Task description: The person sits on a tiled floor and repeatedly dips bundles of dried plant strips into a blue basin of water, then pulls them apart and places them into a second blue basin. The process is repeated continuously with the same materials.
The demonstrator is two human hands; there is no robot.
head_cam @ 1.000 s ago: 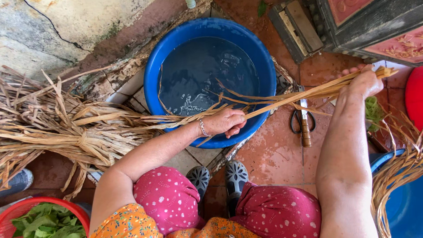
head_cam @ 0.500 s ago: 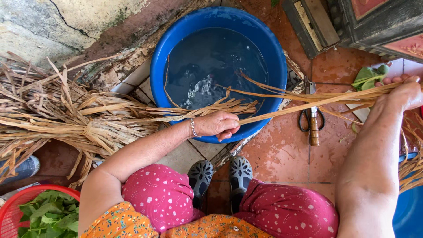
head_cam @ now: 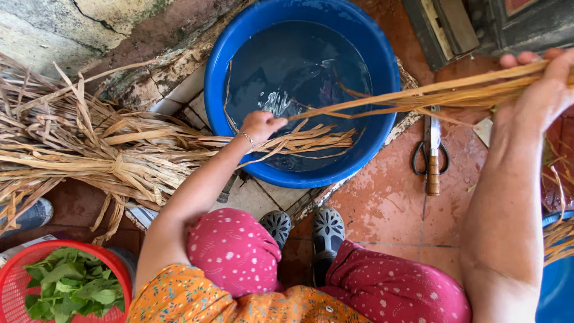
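My right hand (head_cam: 541, 90) is raised at the right edge, gripping one end of a long bunch of dried straw strips (head_cam: 418, 96). The strips stretch left across a blue basin (head_cam: 388, 60) filled with water. My left hand (head_cam: 261, 124) pinches the other end of those strips over the basin's near side. A big tied bundle of dried straw (head_cam: 89, 155) lies on the left, its loose ends reaching over the basin rim below my left hand.
Scissors and a wooden-handled knife (head_cam: 431, 152) lie on the red tiles right of the basin. A red basket of green leaves (head_cam: 54, 284) sits at bottom left. More straw (head_cam: 559, 233) and a blue container edge (head_cam: 556, 287) are at the right. My feet (head_cam: 305, 230) rest below the basin.
My left hand has moved up and forward from the basin's near rim to over the water. My right hand has pulled the strips farther right and higher.
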